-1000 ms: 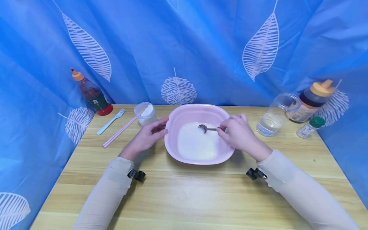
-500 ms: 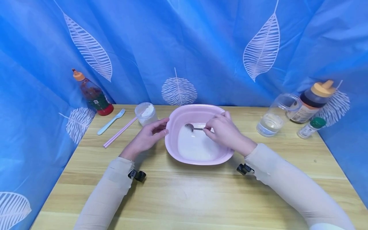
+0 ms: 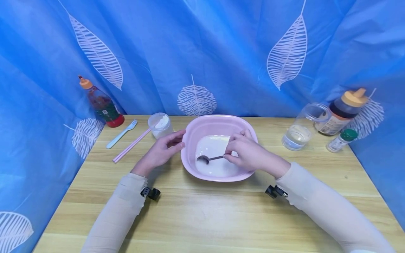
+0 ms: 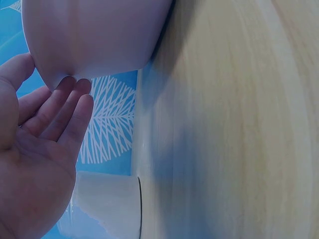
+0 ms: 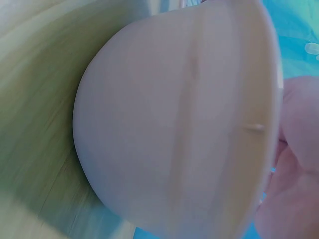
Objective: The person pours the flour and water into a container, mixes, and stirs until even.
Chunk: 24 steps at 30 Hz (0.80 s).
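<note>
A pink plastic basin [image 3: 205, 127] stands on the table with white liquid [image 3: 218, 169] covering its bottom. My right hand [image 3: 248, 153] reaches over the basin's right side and pinches the handle of a dark metal spoon [image 3: 204, 160]. The spoon's bowl is at the liquid's surface, towards the left front. With thumb and fingertips, my left hand [image 3: 162, 149] holds the left rim of the basin; in the left wrist view the fingers [image 4: 57, 109] meet the rim from below. In the right wrist view the basin's wall [image 5: 149, 114] hides the spoon.
Behind my left hand is a clear jar [image 3: 160, 130] of white powder, with pink chopsticks [image 3: 131, 146], a blue fork [image 3: 121, 134] and a red sauce bottle [image 3: 104, 105] further left. At right stand a clear pitcher [image 3: 299, 133], a dark sauce bottle [image 3: 335, 123] and a green-capped shaker [image 3: 341, 140].
My right hand has moved left with the spoon, then a little towards me. The spoon's bowl has gone from the middle of the basin to the left front. My left hand stays at the rim.
</note>
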Motion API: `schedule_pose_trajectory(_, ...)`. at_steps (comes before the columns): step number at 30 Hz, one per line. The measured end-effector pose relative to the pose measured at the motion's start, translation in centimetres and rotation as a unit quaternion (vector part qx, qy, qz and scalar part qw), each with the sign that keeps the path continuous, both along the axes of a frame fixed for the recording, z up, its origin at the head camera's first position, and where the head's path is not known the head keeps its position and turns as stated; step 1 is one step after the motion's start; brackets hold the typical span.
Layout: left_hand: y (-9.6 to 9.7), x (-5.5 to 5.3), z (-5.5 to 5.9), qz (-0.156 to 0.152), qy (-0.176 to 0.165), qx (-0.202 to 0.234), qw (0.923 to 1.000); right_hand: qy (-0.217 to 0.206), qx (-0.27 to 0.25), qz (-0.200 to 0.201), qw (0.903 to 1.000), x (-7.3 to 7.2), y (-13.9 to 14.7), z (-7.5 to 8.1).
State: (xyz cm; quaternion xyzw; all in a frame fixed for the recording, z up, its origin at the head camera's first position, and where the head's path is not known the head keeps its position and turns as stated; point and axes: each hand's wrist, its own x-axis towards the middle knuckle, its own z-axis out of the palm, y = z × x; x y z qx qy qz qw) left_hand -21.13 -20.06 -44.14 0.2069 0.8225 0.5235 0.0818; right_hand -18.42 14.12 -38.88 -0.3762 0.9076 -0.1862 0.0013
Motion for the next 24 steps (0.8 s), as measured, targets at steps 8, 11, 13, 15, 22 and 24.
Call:
schedule_pose_trajectory(8,0.0,0.1,0.2,0.000,-0.003,-0.003,1.0000,-0.009,-0.026,0.013,0.9995,0.8,1.4,0.0)
schedule_pose_trajectory(11,0.0,0.1,0.2,0.002,-0.003,-0.005,1.0000,-0.016,-0.039,-0.006,0.9991,0.8,1.6,-0.2)
schedule_pose_trajectory(13,0.0,0.1,0.3,0.003,-0.003,-0.006,1.0000,-0.025,-0.054,-0.026,0.9979,0.8,1.7,-0.4)
schedule_pose_trajectory(15,0.1,0.2,0.3,0.004,-0.004,-0.006,1.0000,-0.034,-0.072,-0.047,0.9957,0.9,1.7,-0.6)
schedule_pose_trajectory(22,0.1,0.2,0.3,0.004,-0.004,-0.006,1.0000,-0.035,-0.131,-0.079,0.9877,1.1,1.8,-1.3)
schedule_pose_trajectory(24,0.1,0.2,0.3,0.004,-0.004,-0.006,1.0000,-0.036,-0.144,-0.085,0.9853,1.2,1.9,-1.5)
